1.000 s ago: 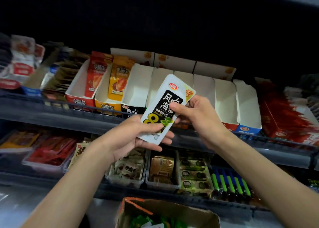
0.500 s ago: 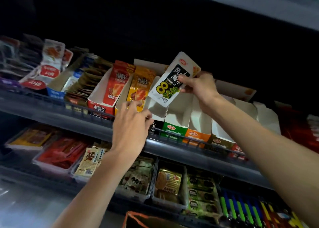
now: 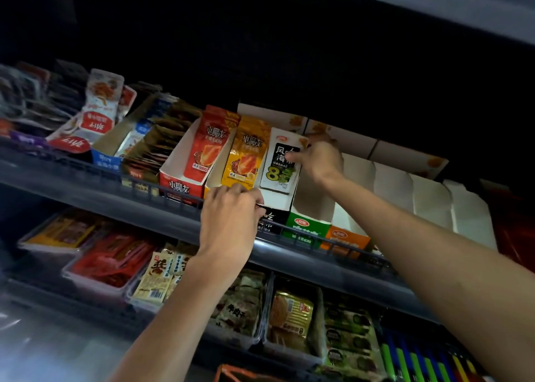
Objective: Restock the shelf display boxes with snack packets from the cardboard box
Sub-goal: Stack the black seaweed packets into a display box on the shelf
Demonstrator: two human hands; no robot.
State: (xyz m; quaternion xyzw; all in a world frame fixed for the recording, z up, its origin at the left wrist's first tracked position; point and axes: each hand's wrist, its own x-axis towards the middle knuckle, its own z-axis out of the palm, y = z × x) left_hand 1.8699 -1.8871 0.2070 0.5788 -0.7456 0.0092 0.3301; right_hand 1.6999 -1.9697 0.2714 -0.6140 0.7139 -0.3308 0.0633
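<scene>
A white and black snack packet (image 3: 278,164) with a yellow 8 stands upright inside the black-fronted display box (image 3: 275,205) on the upper shelf. My right hand (image 3: 317,157) pinches the packet near its top right edge. My left hand (image 3: 231,216) grips the front left corner of that same box at the shelf rail. To the left stand a yellow packet (image 3: 247,155) and a red packet (image 3: 210,144) in their own boxes. Only the orange-edged top corner of the cardboard box (image 3: 231,374) shows at the bottom edge.
Empty white display boxes with green (image 3: 307,222) and orange (image 3: 346,237) fronts stand to the right. A wire rail (image 3: 173,196) runs along the upper shelf front. Trays of packets fill the lower shelf (image 3: 289,318). More packets crowd the upper shelf at far left.
My right hand has lowered the packet from above the boxes down into the black-fronted box. My left hand has moved from the packet to the front of that box.
</scene>
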